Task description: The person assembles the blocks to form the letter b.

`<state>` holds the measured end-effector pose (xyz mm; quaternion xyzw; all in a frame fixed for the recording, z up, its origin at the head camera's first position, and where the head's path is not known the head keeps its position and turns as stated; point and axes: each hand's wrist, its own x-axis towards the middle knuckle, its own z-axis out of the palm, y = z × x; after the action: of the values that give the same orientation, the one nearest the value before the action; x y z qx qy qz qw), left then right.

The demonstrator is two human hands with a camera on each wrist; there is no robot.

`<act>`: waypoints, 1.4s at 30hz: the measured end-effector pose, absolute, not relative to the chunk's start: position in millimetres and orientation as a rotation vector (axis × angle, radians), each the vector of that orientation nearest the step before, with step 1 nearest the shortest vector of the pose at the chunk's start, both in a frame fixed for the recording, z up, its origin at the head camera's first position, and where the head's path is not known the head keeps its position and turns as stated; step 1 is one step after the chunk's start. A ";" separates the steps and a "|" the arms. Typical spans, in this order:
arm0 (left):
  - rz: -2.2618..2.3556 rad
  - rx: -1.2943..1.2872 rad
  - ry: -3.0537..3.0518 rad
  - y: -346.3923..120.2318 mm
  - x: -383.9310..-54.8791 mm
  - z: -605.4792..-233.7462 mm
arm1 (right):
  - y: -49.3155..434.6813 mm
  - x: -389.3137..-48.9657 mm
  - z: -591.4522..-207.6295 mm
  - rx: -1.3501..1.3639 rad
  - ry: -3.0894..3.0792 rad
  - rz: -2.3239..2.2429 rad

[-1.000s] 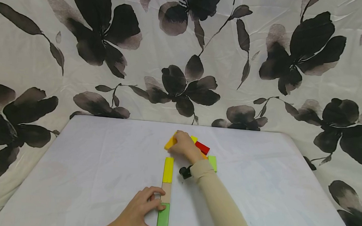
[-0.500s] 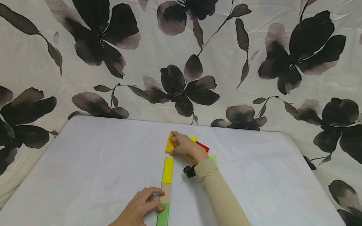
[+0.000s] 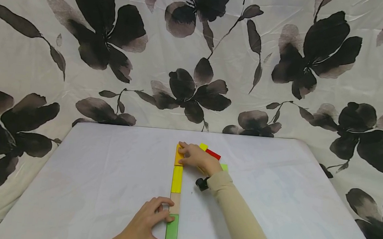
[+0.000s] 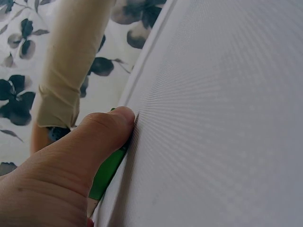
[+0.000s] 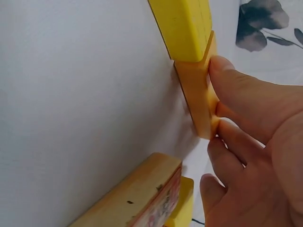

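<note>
Four blocks make one straight line on the white table: a green block (image 3: 172, 231) nearest me, then a plain wood block (image 3: 174, 202), a yellow block (image 3: 177, 179) and an orange block (image 3: 178, 155) at the far end. My right hand (image 3: 196, 157) grips the orange block, its thumb near the end that meets the yellow block. In the right wrist view the orange block (image 5: 195, 94) butts against the yellow one. My left hand (image 3: 150, 221) holds the green block, thumb at its near end and fingertips by the wood block.
Beyond the right wrist lie a red block (image 3: 213, 154), a small yellow block (image 3: 203, 146) and a light green block (image 3: 224, 167). A wood-sided block with a printed face (image 5: 137, 191) shows low in the right wrist view. Floral cloth (image 3: 193, 94) hangs behind the table.
My right hand has turned the orange block from slanted to straight and drawn it toward me against the yellow block. My left hand has stayed in place.
</note>
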<state>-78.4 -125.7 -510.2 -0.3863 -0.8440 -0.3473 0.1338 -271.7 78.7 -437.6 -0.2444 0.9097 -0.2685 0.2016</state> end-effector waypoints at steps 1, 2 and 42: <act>-1.007 -1.117 -2.451 -125.8 -78.3 -510.2 | 78.8 -271.2 -438.1 -0.675 2.539 -0.756; -1.007 -1.117 -2.448 -125.9 -78.3 -510.5 | 78.9 -270.5 -438.4 -0.666 2.535 -0.767; -1.049 -1.118 -2.458 -126.0 -78.8 -511.0 | 78.8 -261.6 -444.4 -0.692 2.582 -0.794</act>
<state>-78.8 -126.0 -511.0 -0.3832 -0.8421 -0.3595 0.1219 -261.6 78.8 -444.4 -0.2443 0.9115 -0.2803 0.1759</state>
